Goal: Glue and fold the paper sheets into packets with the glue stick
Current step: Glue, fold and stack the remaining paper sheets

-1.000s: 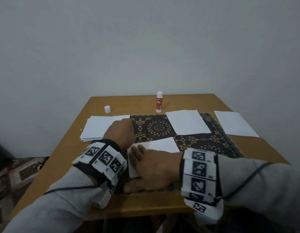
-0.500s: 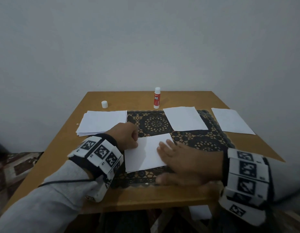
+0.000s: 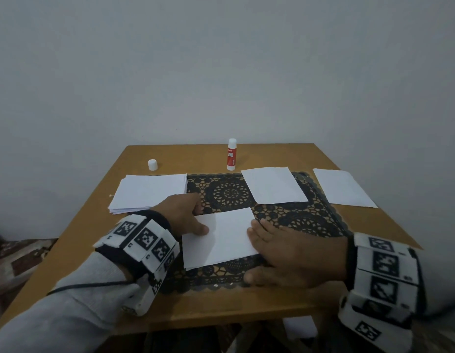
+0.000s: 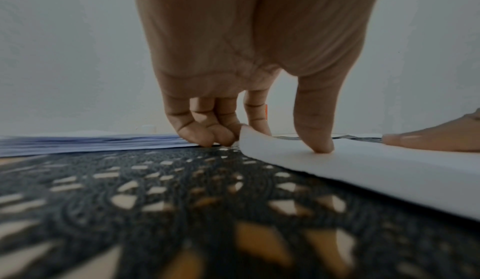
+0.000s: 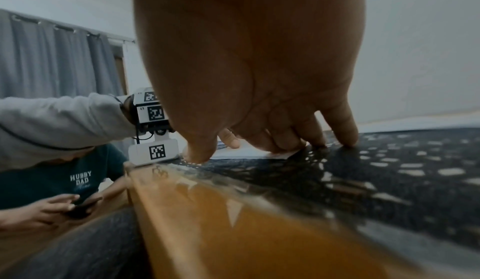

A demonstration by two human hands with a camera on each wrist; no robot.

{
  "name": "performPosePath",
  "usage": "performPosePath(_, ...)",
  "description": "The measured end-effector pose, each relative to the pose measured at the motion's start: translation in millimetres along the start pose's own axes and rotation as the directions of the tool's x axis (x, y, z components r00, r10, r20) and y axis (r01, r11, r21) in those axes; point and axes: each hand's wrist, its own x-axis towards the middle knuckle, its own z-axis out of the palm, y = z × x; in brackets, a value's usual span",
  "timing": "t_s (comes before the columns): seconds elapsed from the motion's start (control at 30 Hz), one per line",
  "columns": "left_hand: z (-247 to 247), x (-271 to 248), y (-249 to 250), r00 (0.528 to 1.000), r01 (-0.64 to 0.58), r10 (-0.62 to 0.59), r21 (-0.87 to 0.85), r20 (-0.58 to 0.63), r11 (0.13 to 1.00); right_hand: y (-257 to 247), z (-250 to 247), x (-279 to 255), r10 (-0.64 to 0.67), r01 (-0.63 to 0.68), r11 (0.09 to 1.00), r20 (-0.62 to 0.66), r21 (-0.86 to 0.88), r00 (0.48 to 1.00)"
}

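A folded white paper sheet point(image 3: 221, 238) lies on the black lace mat point(image 3: 310, 215) in front of me. My left hand point(image 3: 199, 220) holds its far-left corner: the thumb point(image 4: 319, 139) presses down on top, the index finger stands behind the raised corner, and the other fingers curl onto the mat. My right hand point(image 3: 272, 248) lies flat, fingers straight, pressing the sheet's right edge point(image 5: 246, 153). The red-and-white glue stick point(image 3: 231, 155) stands upright and uncapped at the table's back, and its white cap point(image 3: 152, 164) sits to the left.
A stack of blank sheets point(image 3: 150, 193) lies at the left, beside my left hand. Two folded packets point(image 3: 272, 184) point(image 3: 343, 187) lie at the back right. The wooden table's near edge point(image 5: 207, 211) runs under my right wrist. A seated person holding a phone point(image 5: 52, 201) is left of the table.
My right hand has slid rightward across the folded sheet, from its left part to its right edge. My left thumb has come down onto the sheet's left side.
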Motion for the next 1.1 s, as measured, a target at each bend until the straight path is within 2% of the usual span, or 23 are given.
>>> performPosePath(0.13,-0.5,0.2,0.7,1.000,0.018,-0.019,0.039,0.011,0.999,-2.2,-1.8,-2.3,0.013,-0.010,0.999,-0.091,0.036,0.996)
performPosePath(0.2,-0.6,-0.9,1.3,0.999,0.005,-0.004,0.023,-0.049,1.000,-2.0,-1.5,-3.8,0.040,-0.020,0.994,-0.191,0.108,0.981)
performPosePath(0.27,-1.4,-1.4,1.2,0.992,-0.005,0.002,-0.030,-0.126,1.000,2.6,-3.4,-2.8,0.122,-0.032,0.965,-0.337,0.259,0.934)
performPosePath(0.33,-2.1,-1.2,0.9,0.985,-0.018,0.006,-0.070,-0.174,0.997,11.3,-10.3,2.6,0.245,-0.030,0.896,-0.436,0.444,0.866)
performPosePath(0.4,-2.6,-2.2,2.4,0.980,-0.039,0.022,-0.083,-0.199,0.996,22.2,-18.2,10.8,0.342,-0.075,0.839,-0.414,0.539,0.844)
performPosePath(0.47,-3.3,-4.2,5.8,0.975,-0.055,0.031,-0.100,-0.221,0.993,30.5,-21.2,18.4,0.371,-0.082,0.752,-0.317,0.654,0.873)
performPosePath(0.57,-6.3,-7.7,6.8,0.958,-0.101,0.058,-0.141,-0.280,0.985,34.0,-21.6,27.3,0.330,-0.021,0.612,-0.230,0.791,0.915)
performPosePath(0.7,-22.4,-18.8,-6.8,0.931,-0.138,0.056,-0.205,-0.361,0.969,26.3,-32.3,30.9,0.268,0.105,0.464,-0.253,0.879,0.930)
performPosePath(0.8,-44.6,-25.2,-25.6,0.899,-0.132,-0.012,-0.296,-0.438,0.946,18.4,-50.5,40.7,0.260,0.189,0.417,-0.316,0.889,0.912)
performPosePath(0.87,-58.5,-22.1,-42.5,0.903,-0.109,-0.065,-0.373,-0.424,0.921,11.3,-65.4,55.0,0.259,0.215,0.383,-0.327,0.898,0.909)
performPosePath(0.97,-69.2,-10.4,-72.2,0.934,0.015,-0.185,-0.486,-0.305,0.874,-2.2,-86.2,84.9,0.241,0.206,0.330,-0.293,0.921,0.925)
performPosePath(1.1,-74.6,8.8,-111.3,0.878,0.166,-0.319,-0.399,-0.356,0.902,-21.2,-107.5,127.1,0.223,0.160,0.307,-0.234,0.938,0.946)
